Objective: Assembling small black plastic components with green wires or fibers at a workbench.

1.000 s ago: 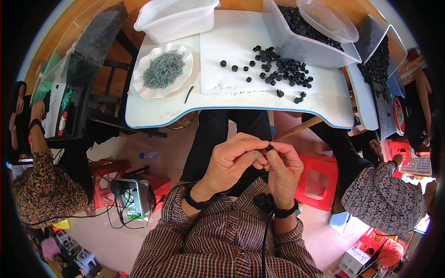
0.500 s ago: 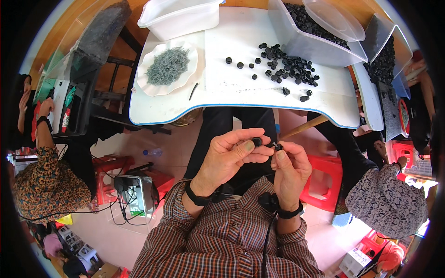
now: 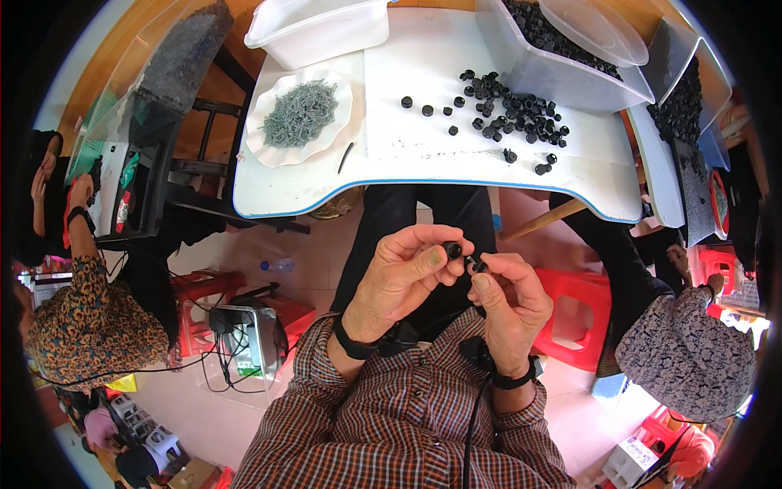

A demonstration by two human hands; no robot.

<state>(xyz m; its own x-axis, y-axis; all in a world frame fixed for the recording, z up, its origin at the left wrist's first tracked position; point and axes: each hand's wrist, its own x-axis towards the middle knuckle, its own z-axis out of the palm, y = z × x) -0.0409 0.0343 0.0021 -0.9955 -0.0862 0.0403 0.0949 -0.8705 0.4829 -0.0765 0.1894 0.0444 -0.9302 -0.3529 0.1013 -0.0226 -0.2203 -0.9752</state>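
Above my lap, my left hand (image 3: 403, 273) is closed, pinching a small round black cap (image 3: 453, 250) between thumb and fingers. Close beside it, my right hand (image 3: 515, 303) grips a smaller black piece (image 3: 478, 266) with thumb and forefinger; its exact kind is too small to make out. The fingertips of both hands nearly meet around these parts. Farther off on the white table lies a loose pile of similar black caps (image 3: 529, 116). A white scalloped plate (image 3: 259, 147) to its left carries a heap of thin grey-green plastic pieces (image 3: 300, 114).
A translucent bin (image 3: 562, 81) full of black parts stands at the back right with a lid (image 3: 599, 33) on top. A white tub (image 3: 326, 41) is at the back left. Red stools (image 3: 574, 318) and co-workers (image 3: 684, 350) flank me.
The hands remain close together. My right hand's fingers have turned a little around the small black piece, and the table's view has shifted slightly to the right.
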